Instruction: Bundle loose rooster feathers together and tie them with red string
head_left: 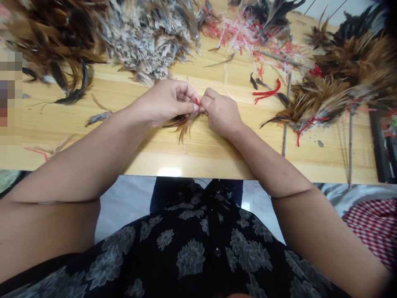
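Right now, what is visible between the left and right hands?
In the head view, red thread shows between left hand and right hand; brown feathers extend toward the person.

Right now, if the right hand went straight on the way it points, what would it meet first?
Most likely the red thread and then the left hand, whose fingertips lie just ahead of the right hand. They are so close that the picture cannot settle whether the hands touch.

Red thread (pixel 197 102), brown feathers (pixel 185 127), black blouse (pixel 190 258) (grey-flowered)
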